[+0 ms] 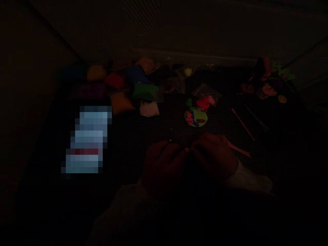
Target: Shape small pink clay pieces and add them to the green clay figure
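Note:
In very dim light, my left hand (164, 167) and my right hand (214, 155) come close together over the dark tabletop. A tiny pink piece of modelling clay (187, 149) shows at the left fingertips, with the right fingertips almost meeting it. The fingers of both hands are curled. A flat pink strip-like tool (238, 149) sticks out beside my right hand; whether it is held or lies on the table cannot be seen. Just beyond the hands is a green disc (201, 114) with pink, blue and red clay shapes on it. Red and pink clay lumps (205, 101) touch its far edge.
A lit phone screen (85, 143), blurred out, lies at left. Bags of coloured clay, among them green (145, 91), orange (121, 103) and white (149, 109), line the back. At right are a thin pink stick (243, 124), a dark tool (257, 118) and several clay figures (268, 89).

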Available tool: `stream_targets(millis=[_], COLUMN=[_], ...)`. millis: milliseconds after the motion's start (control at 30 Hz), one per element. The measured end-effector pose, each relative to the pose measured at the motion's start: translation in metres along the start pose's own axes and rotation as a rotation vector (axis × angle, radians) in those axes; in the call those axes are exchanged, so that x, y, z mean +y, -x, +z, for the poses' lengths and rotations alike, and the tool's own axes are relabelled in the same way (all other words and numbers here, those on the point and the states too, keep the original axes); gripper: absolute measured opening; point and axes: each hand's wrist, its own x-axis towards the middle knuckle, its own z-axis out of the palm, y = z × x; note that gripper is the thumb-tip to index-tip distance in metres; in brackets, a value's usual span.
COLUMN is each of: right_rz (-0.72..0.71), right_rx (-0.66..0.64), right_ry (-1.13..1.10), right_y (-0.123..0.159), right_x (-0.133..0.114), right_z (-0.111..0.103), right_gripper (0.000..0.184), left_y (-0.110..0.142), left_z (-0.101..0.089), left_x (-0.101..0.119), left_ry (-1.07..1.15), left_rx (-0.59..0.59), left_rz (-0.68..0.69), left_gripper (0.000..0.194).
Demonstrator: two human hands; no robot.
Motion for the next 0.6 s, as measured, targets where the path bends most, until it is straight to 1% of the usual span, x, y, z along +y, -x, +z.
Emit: stream_targets(millis=[167,267,433,600], right_rz=[0.003,0.004,0.007,-0.019], right_rx=[0.011,0.039,0.126,0.135], right_ry=[0.013,0.015,0.026,0.058], right_y=[0.000,0.002,0.012,0.020], right_x=[0.000,0.001,0.006,0.012], right_z=[0.002,-0.001,-0.011,-0.009], right_gripper=[0.016,0.016,0.018,0.021], left_y=[0.000,0.000,0.001,0.002], left_z=[-0.001,-0.001,-0.001,0.000], left_x=[0.000,0.000,0.000,0.001], left_ry=[0.001,-0.011,-0.002,-0.012], left_rx=[0.008,0.014,0.002,-0.027], left_rz=[-0.006,0.002,0.002,-0.003], left_gripper=[0.022,0.021,0.022,0.027])
